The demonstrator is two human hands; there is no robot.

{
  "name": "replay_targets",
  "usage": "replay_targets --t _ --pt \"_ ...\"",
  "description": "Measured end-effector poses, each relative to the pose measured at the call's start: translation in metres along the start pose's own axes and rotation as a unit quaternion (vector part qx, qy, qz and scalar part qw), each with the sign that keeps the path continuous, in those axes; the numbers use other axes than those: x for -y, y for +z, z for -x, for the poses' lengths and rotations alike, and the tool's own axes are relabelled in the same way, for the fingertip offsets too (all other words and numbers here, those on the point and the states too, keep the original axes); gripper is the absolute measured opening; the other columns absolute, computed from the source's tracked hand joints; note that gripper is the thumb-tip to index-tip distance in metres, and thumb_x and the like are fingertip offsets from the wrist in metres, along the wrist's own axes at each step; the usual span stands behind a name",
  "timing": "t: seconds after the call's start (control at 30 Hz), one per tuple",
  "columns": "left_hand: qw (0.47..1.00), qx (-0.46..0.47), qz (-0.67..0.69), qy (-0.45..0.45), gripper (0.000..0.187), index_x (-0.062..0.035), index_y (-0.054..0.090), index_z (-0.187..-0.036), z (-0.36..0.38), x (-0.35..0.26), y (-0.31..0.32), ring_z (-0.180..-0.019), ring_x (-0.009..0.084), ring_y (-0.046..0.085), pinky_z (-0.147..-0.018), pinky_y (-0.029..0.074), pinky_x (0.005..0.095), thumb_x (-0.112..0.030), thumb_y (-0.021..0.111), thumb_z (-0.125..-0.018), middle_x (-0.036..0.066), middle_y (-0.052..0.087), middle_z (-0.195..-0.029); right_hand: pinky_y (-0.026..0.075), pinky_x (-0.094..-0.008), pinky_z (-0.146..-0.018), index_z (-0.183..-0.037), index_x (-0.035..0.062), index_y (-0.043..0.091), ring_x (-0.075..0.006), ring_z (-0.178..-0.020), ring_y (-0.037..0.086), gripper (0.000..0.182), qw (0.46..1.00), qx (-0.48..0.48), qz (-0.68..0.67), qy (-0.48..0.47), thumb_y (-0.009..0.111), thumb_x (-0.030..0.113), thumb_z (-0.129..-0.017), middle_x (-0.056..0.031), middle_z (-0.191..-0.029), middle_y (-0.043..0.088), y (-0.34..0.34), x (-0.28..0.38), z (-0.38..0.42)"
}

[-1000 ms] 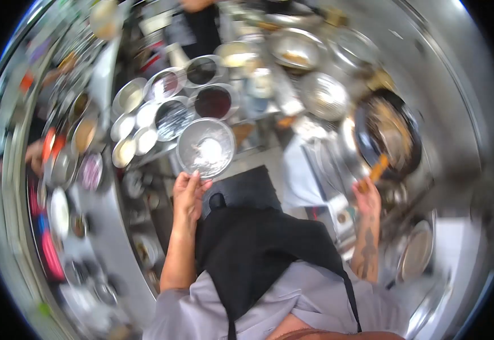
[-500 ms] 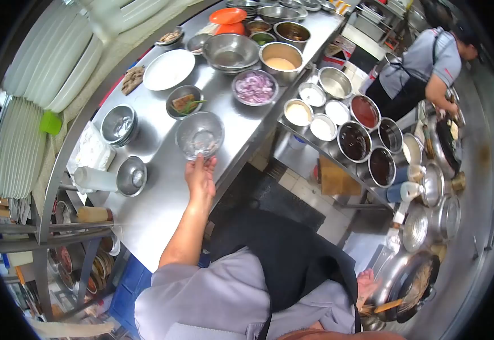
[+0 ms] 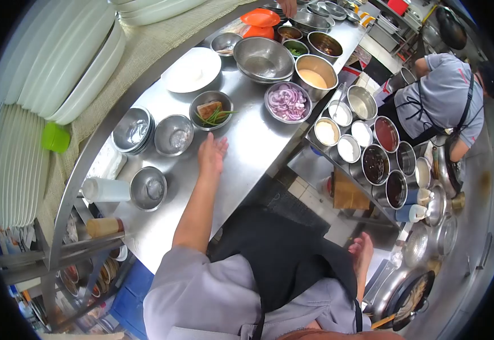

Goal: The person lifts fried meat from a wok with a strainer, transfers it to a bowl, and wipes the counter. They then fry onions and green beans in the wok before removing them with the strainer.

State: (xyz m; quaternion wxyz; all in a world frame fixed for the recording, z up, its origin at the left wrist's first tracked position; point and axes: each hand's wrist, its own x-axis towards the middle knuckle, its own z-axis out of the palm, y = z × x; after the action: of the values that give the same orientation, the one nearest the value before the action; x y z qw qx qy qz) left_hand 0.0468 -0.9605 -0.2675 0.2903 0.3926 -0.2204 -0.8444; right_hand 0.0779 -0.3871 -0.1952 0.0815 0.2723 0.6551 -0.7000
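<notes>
The person's left hand (image 3: 211, 153) lies low over the steel bench (image 3: 241, 153), palm down, its grip spread and holding nothing; the fingertips point toward the far side of the bench. The thing nearest to it is a small steel bowl (image 3: 174, 135), just to the left of the hand and apart from it, standing upright on its base with the mouth up. Being round, the bowl has no long axis in the plane of the bench; its only axis runs straight up through the base. It looks like thin pressed metal, so it is probably light and stiff, not fragile, with a smooth wall that could be slippery if wet or greasy. The rolled rim looks the best place to take it, thumb inside and fingers outside, or a whole hand cupped under the wall. Whether anything is in it cannot be told. To its left a stack of similar bowls (image 3: 133, 130) nearly touches it, and just beyond the hand stands a bowl of greens and fried pieces (image 3: 211, 111). Farther off are a white plate (image 3: 192, 70) and a bowl of sliced red onion (image 3: 287, 102). The right hand (image 3: 362, 250) hangs near the body, away from the bench, fingers loosely open and empty, above a dark wok (image 3: 411, 294).
</notes>
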Motion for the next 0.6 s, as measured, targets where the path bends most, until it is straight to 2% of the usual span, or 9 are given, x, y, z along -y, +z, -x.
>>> replay_targets --t 0.07,0.1,0.13,0.2,0.33,0.4,0.47,0.53,0.6 --pt "1.000 -0.007 -0.011 0.015 0.038 0.0012 0.039 -0.112 -0.033 0.007 0.009 -0.091 0.0298 0.062 -0.079 0.053 0.0411 -0.020 0.061 -0.090 0.016 0.058 -0.098 0.047 -0.0245 -0.042 -0.119 0.0046 0.052 -0.0136 -0.053 0.058 0.039 0.994 0.027 0.103 -0.034 0.053 0.034 -0.094 -0.0060 -0.081 0.057 0.013 -0.002 0.006" --pt "0.999 -0.015 -0.008 0.031 0.035 0.0020 0.038 -0.110 -0.047 0.007 0.012 -0.086 0.0309 0.063 -0.073 0.054 0.0392 -0.015 0.060 -0.089 0.018 0.056 -0.100 0.046 -0.0235 -0.041 -0.120 0.0039 0.052 -0.0120 -0.052 0.057 0.033 0.993 0.023 0.116 -0.022 0.053 0.025 -0.094 -0.0052 -0.081 0.057 0.019 0.000 0.011" --pt "0.999 -0.023 -0.006 0.046 0.032 0.0027 0.038 -0.108 -0.058 0.007 0.013 -0.081 0.0319 0.063 -0.066 0.056 0.0373 -0.011 0.060 -0.088 0.019 0.055 -0.101 0.046 -0.0235 -0.041 -0.120 0.0039 0.052 -0.0120 -0.052 0.057 0.033 0.994 0.012 0.111 -0.021 0.053 0.025 -0.094 -0.0052 -0.081 0.057 0.014 -0.006 0.011" --pt "0.998 -0.021 -0.022 0.051 0.026 0.0037 0.037 -0.105 -0.060 0.006 0.019 -0.075 0.0303 0.064 -0.061 0.056 0.0337 -0.003 0.055 -0.086 0.019 0.056 -0.094 0.046 -0.0231 -0.042 -0.120 0.0035 0.051 -0.0111 -0.052 0.057 0.031 0.976 0.050 0.195 -0.081 0.055 0.018 -0.093 -0.0047 -0.081 0.057 0.001 -0.027 0.006" --pt "0.991 0.016 -0.119 0.056 0.020 0.0030 0.042 -0.098 -0.009 0.015 0.020 -0.069 0.0258 0.063 -0.061 0.056 0.0322 -0.001 0.056 -0.085 0.016 0.057 -0.086 0.044 -0.0223 -0.044 -0.116 0.0016 0.055 -0.0094 -0.050 0.054 0.030 0.970 0.018 0.211 -0.122 0.061 0.011 -0.088 -0.0047 -0.082 0.058 -0.027 -0.060 0.006" --pt "0.977 0.062 -0.203 0.026 0.017 0.0019 0.043 -0.096 0.033 0.030 0.027 -0.067 0.0235 0.062 -0.060 0.056 0.0308 -0.002 0.056 -0.086 0.015 0.058 -0.087 0.045 -0.0238 -0.048 -0.112 0.0003 0.058 -0.0103 -0.059 0.056 0.027 0.930 0.026 0.313 -0.189 0.062 0.008 -0.086 -0.0056 -0.084 0.058 -0.028 -0.053 0.010" --pt "0.952 0.110 -0.284 -0.032 0.015 0.0014 0.044 -0.096 0.071 0.055 0.036 -0.068 0.0217 0.063 -0.059 0.056 0.0289 -0.002 0.055 -0.087 0.015 0.058 -0.089 0.047 -0.0272 -0.056 -0.110 0.0008 0.060 -0.0144 -0.068 0.057 0.027 0.882 0.037 0.367 -0.294 0.064 0.006 -0.084 -0.0074 -0.084 0.058 0.003 -0.002 0.033" --pt "0.927 0.199 -0.303 -0.098 0.011 -0.0001 0.046 -0.095 0.105 0.096 0.051 -0.068 0.0201 0.063 -0.059 0.057 0.0281 -0.003 0.055 -0.089 0.013 0.059 -0.088 0.049 -0.0354 -0.071 -0.112 0.0048 0.060 -0.0293 -0.079 0.059 0.031 0.856 0.051 0.400 -0.323 0.064 0.009 -0.081 -0.0125 -0.087 0.057 0.012 0.021 0.039" --pt "0.889 0.282 -0.325 -0.159 0.008 -0.0025 0.047 -0.093 0.143 0.142 0.067 -0.068 0.0193 0.063 -0.059 0.057 0.0281 -0.004 0.055 -0.090 0.011 0.060 -0.085 0.048 -0.0384 -0.075 -0.115 0.0053 0.057 -0.0317 -0.087 0.058 0.034 0.826 0.051 0.423 -0.368 0.063 0.014 -0.083 -0.0127 -0.096 0.056 0.014 0.044 0.048"
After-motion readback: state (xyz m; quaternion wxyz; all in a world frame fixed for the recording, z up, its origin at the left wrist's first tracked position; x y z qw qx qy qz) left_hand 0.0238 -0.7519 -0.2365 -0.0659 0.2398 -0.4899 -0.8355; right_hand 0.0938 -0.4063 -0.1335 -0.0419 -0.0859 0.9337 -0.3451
